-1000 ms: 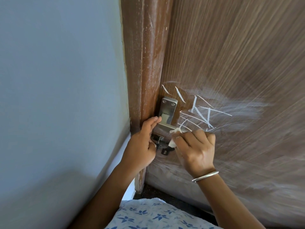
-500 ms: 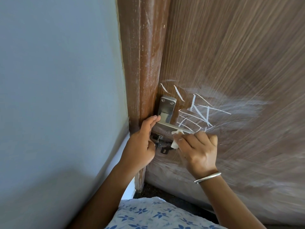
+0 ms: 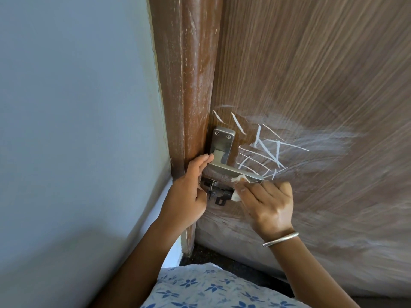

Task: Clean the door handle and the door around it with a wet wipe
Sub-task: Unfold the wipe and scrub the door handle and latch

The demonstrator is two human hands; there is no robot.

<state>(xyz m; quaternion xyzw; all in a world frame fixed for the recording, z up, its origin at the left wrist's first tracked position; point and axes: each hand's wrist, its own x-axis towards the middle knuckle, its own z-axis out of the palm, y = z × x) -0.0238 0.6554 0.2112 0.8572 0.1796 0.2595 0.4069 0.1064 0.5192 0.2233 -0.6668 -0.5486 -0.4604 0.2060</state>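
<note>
The work is now at the handle. The right hand (image 3: pixel 269 205) holds the wipe (image 3: pixel 236 196) in curled fingers and presses it on the outer end of the handle (image 3: pixel 231 171). The left hand (image 3: pixel 189 196), fingers nearly straight, rests on the handle's inner end. The door (image 3: pixel 311 74) is not yet clean, I judge: white chalk lines (image 3: pixel 266 152) cross it just beside the handle. I count one handle, one wipe, one bolt (image 3: pixel 219 193) and two hands.
</note>
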